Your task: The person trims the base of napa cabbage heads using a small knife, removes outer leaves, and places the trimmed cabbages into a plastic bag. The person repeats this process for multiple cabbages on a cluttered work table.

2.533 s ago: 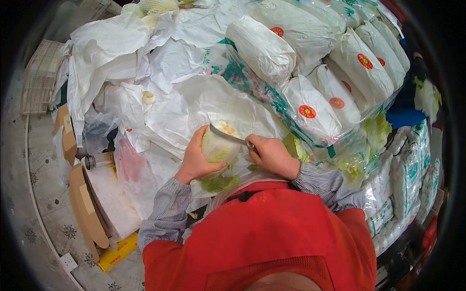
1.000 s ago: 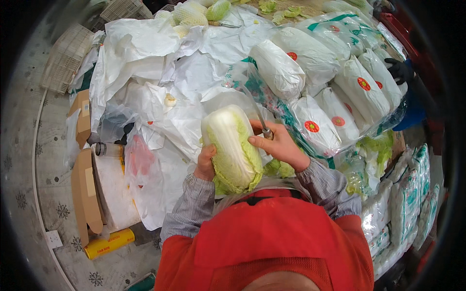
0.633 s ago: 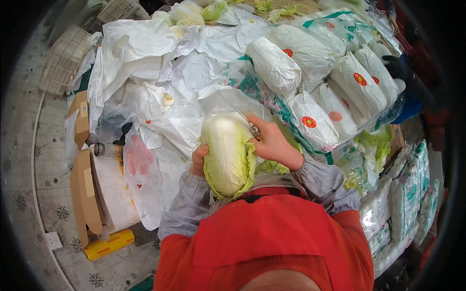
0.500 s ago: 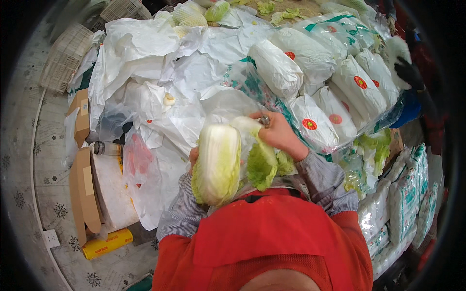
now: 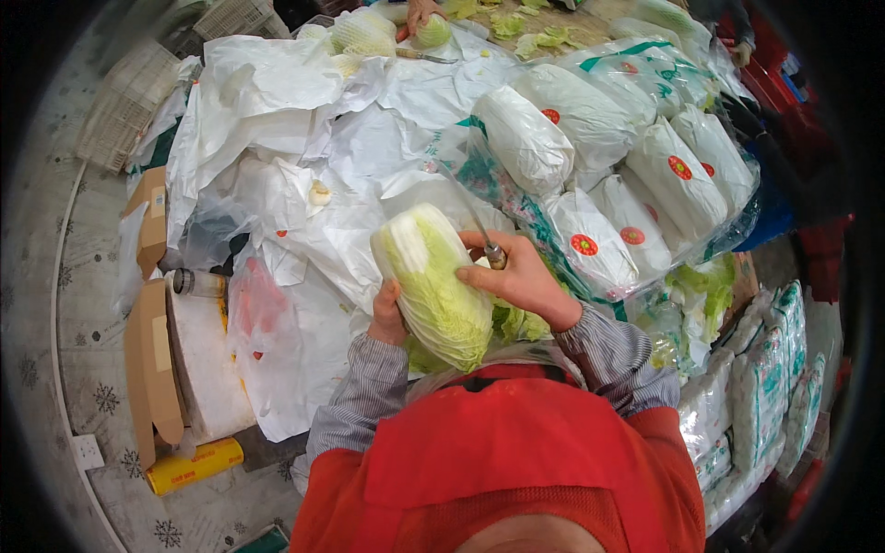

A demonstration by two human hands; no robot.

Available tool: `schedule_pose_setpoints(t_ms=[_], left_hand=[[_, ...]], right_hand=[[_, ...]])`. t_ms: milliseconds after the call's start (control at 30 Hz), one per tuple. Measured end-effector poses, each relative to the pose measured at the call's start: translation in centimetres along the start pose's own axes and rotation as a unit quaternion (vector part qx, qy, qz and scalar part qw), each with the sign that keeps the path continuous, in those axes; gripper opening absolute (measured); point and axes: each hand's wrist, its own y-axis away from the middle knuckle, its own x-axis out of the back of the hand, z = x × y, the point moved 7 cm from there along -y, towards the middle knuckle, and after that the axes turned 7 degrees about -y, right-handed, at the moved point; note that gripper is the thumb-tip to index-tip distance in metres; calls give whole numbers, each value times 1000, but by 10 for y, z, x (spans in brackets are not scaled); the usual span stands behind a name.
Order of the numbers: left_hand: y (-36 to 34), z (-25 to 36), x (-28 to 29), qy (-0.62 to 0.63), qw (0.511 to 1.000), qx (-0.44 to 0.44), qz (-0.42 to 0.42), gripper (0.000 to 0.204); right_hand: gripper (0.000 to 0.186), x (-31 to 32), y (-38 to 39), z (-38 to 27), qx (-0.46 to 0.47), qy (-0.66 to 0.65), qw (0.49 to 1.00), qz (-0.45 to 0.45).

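While the person in the red top stands at the table (image 5: 277,120), a big heap of white plastic sheets (image 5: 304,184) covers it. Wrapped cabbages (image 5: 636,175) in white bags with round red stickers lie piled just past the cabbage the person holds, on its right side. A cardboard box (image 5: 152,369) with a white roll (image 5: 207,364) sits well to the left of that cabbage, low on the floor, and a yellow roll (image 5: 194,465) lies near the box.

The big pale green cabbage (image 5: 433,281) is up in front of the person's chest, tilted, with its white stem end pointing away. The left hand (image 5: 387,318) is under it on the left side, fingers closed around it. The right hand (image 5: 516,281) rests on its right side and is closed on a knife (image 5: 475,226), with the thin blade pointing up and away past the cabbage. Loose green leaves (image 5: 516,323) lie just under the right hand.

Far behind the cabbage, another person's hand (image 5: 419,14) touches a small cabbage (image 5: 431,32).
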Motion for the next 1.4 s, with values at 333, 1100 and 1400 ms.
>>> schedule_pose_setpoints(t_ms=[333,1100,1400], left_hand=[[-7,12,-15,-132,991,-5,-7,83],[-12,8,-4,-5,1000,-23,3,69],[-17,35,-35,-222,965,-87,109,71]], right_hand=[[49,7,8,12,73,185,977,71],[61,2,4,-24,212,155,963,63],[72,-2,7,-17,94,280,953,71]])
